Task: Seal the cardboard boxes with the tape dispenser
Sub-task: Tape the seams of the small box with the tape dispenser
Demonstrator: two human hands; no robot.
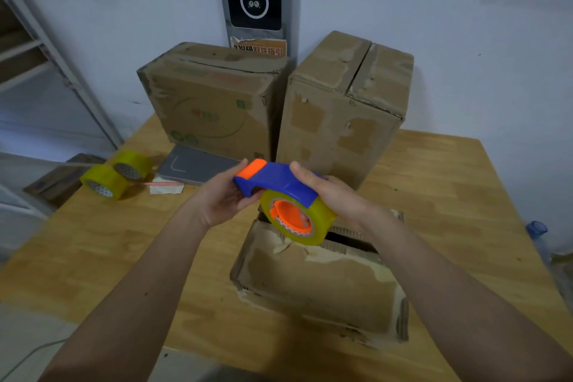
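Observation:
I hold a blue and orange tape dispenser (pixel 280 184) loaded with a yellowish tape roll (pixel 310 223) above the table. My right hand (pixel 333 195) grips its blue handle from the right. My left hand (pixel 224 195) holds its front end near the orange blade guard, fingers curled beneath it. Directly below lies a worn cardboard box (pixel 319 276) with a dark gap between its top flaps. Two more cardboard boxes stand at the back: a wide one (pixel 210 102) on the left and a taller one (pixel 344 108) on the right.
Two spare yellowish tape rolls (pixel 116 174) lie on the wooden table (pixel 108 251) at the left, beside a grey flat device (pixel 195 166) and a scrap of paper. A plastic bottle (pixel 536 229) sits past the table's right edge. A white wall stands behind.

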